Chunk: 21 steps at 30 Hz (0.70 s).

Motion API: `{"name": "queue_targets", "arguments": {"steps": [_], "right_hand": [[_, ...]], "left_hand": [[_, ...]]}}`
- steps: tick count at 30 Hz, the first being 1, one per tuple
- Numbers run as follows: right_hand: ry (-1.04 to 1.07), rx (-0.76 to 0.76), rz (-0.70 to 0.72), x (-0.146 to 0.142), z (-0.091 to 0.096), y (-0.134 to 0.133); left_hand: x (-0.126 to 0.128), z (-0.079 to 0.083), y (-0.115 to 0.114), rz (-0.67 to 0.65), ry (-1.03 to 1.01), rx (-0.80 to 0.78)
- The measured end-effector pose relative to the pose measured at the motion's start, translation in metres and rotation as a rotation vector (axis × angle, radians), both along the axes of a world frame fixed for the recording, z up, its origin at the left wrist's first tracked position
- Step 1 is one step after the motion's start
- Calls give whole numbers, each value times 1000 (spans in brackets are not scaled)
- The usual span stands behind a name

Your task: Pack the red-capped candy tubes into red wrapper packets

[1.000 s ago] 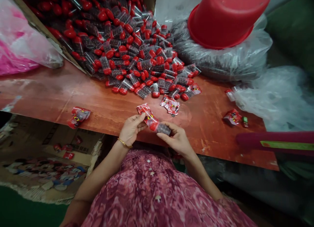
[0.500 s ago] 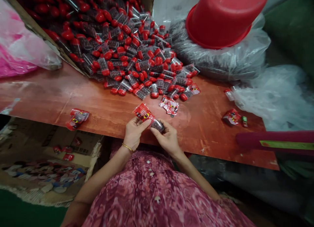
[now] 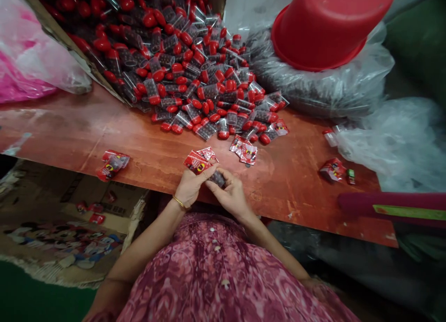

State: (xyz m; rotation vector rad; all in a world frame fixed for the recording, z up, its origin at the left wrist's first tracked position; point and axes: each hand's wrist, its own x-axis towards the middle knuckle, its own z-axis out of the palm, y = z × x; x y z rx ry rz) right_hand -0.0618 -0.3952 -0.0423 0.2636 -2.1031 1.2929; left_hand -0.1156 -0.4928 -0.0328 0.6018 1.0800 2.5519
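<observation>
My left hand [image 3: 190, 186], a gold bangle at its wrist, pinches red printed wrappers [image 3: 195, 162] fanned out above the fingers. My right hand [image 3: 230, 194] is closed on a clear plastic capsule [image 3: 217, 178] with dark contents, held against the left fingertips. Part of the capsule is hidden by the fingers. Just beyond my hands, a few more red wrappers [image 3: 248, 153] lie on the table. Behind them spreads a large heap of red-capped clear capsules [image 3: 209, 92], spilling from a cardboard box.
A red tub [image 3: 331, 29] stands upside down on a full plastic bag [image 3: 324, 92]. Red packets [image 3: 113, 165] lie at left, another [image 3: 332, 169] at right near a small green item [image 3: 350, 176]. Below left, an open carton [image 3: 101, 189] holds several red pieces.
The wrappers in my left hand have fanned apart, so a second one shows. The capsule is tucked further between my hands. The whole view has shifted slightly.
</observation>
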Motion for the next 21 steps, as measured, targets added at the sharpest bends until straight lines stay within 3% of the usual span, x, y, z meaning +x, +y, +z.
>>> {"name": "queue_targets", "arguments": {"steps": [6,12,16,21], "right_hand": [[-30,-33,33,-3,1,-4],[-130,-158,165,-2,5,-4],[-133,-249,129,-3,3,-8],[-160,-292,124,-6,4,-12]], "left_hand": [[0,-5,-3,66,-19,53],[-7,2,-12,56,-99,62],[-6,-1,-8,2,-69,70],[-2,-7,-7,30,30,-23]]}}
